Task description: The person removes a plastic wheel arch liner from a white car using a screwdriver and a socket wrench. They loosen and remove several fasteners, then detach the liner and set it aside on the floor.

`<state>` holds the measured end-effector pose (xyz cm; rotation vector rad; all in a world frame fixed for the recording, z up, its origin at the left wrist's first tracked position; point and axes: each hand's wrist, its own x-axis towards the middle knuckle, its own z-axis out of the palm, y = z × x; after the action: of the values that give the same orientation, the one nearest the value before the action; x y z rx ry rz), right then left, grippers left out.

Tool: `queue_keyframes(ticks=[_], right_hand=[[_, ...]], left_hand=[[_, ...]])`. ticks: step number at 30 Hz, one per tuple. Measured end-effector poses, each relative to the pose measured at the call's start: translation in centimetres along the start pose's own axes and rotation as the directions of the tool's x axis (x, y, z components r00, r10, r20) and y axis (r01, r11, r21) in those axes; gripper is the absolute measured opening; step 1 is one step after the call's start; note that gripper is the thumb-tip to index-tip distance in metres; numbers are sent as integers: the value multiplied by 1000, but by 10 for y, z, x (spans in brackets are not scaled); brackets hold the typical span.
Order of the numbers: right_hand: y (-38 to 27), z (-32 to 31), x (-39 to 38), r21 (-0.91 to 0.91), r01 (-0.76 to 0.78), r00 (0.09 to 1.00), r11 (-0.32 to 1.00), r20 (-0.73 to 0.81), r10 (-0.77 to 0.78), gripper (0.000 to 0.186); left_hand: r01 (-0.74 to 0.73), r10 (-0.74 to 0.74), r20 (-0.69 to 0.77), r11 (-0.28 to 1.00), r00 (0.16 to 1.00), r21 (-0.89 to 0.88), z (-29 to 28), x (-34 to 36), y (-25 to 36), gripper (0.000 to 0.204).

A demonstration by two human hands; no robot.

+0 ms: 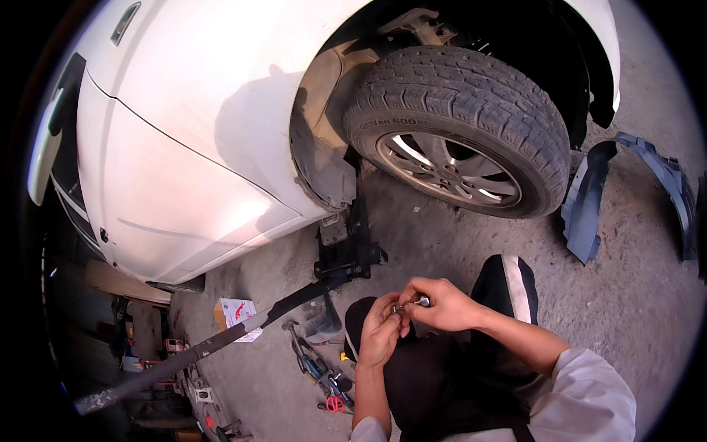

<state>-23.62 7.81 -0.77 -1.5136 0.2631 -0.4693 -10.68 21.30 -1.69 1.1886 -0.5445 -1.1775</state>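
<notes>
My left hand (381, 331) and my right hand (434, 306) meet over my lap, fingers closed around small metal pieces. A short silver cylindrical piece (423, 301), perhaps a socket or tool, shows in my right fingers; my left fingertips pinch a small part at its end, too small to name. Above them, a wheel (456, 177) with a tire and alloy rim sits in the arch of a white car (162, 118). A black floor jack (342, 250) with a long handle (221, 342) stands under the car's side.
Two grey curved liner pieces (585, 199) lie on the concrete floor at the right. Pliers and red-handled tools (335, 401) lie left of me, near a cardboard box (236, 317). More clutter (162, 346) lies at the far left. My bent knees (501, 287) are below the wheel.
</notes>
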Motion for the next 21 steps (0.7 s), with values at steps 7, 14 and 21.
queue_keyframes(ticks=[7, 14, 21], right_hand=[[0, -26, 5, -97, -106, 978, 990, -187, 87, 10], [4, -7, 31, -30, -204, 935, 979, -304, 185, 10], [-12, 24, 89, 32, -84, 868, 996, -488, 89, 8]], left_hand=[[-104, 89, 191, 992, 977, 70, 8, 47, -14, 32], [-41, 50, 127, 997, 991, -65, -12, 81, -10, 36], [-113, 172, 95, 890, 981, -442, -32, 133, 20, 40]])
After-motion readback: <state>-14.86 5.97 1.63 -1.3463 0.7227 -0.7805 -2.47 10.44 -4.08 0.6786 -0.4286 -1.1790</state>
